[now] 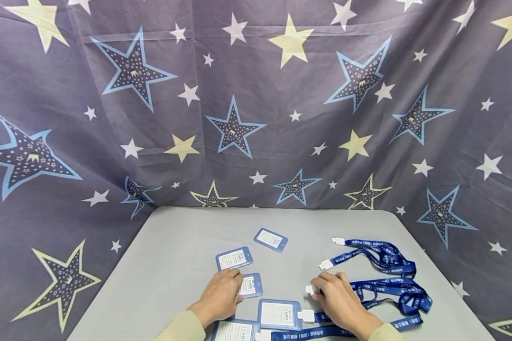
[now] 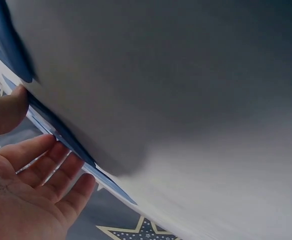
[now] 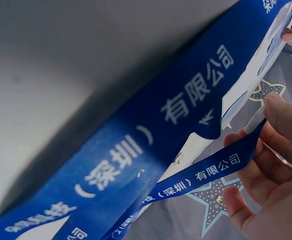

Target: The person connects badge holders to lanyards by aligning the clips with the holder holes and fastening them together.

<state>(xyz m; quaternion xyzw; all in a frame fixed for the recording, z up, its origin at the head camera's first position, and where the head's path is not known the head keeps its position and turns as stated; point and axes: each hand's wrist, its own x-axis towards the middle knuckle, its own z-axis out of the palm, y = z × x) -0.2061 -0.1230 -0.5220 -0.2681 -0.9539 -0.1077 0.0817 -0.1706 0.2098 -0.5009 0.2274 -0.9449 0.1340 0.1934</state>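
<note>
My left hand [image 1: 222, 292] holds a blue-framed ID card holder [image 1: 251, 285] at the table surface, thumb at its near edge and fingers at its far side. In the left wrist view, the thumb and fingertips [image 2: 75, 161] meet the edge of this card holder [image 2: 60, 127]. On the right, my right hand [image 1: 339, 298] pinches the white plastic clip [image 1: 310, 290] of a blue lanyard [image 1: 384, 285]. The clip points left toward the card holder, with space between them. The right wrist view shows the lanyard strap [image 3: 201, 175] trailing from the right fingers.
Two loose card holders [image 1: 234, 258] lie farther back. Near the front, a card holder [image 1: 280, 314] joins a white clip [image 1: 307, 316], and another holder [image 1: 234, 330] sits beside it with its lanyard [image 1: 311, 333]. A folded lanyard [image 1: 388, 255] with two white ends lies behind my right hand.
</note>
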